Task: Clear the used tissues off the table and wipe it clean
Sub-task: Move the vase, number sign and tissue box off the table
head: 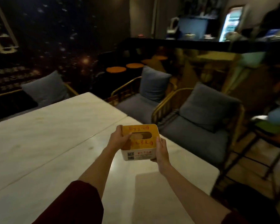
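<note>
A tissue box (140,143) with a wooden lid, an oval slot and white sides is held above the white marble table (55,135), near its right side. My left hand (117,138) grips the box's left edge, thumb on the lid by the slot. My right hand (160,151) grips its right front corner, fingers under the side. No loose tissues show on the table. A few faint stains mark the tabletop (90,147).
Two grey cushioned armchairs (199,120) with gold frames stand along the table's right side, and another grey cushion (45,88) lies at the far left. Round orange stools (116,69) and a dark counter (200,44) are behind. The room is dim.
</note>
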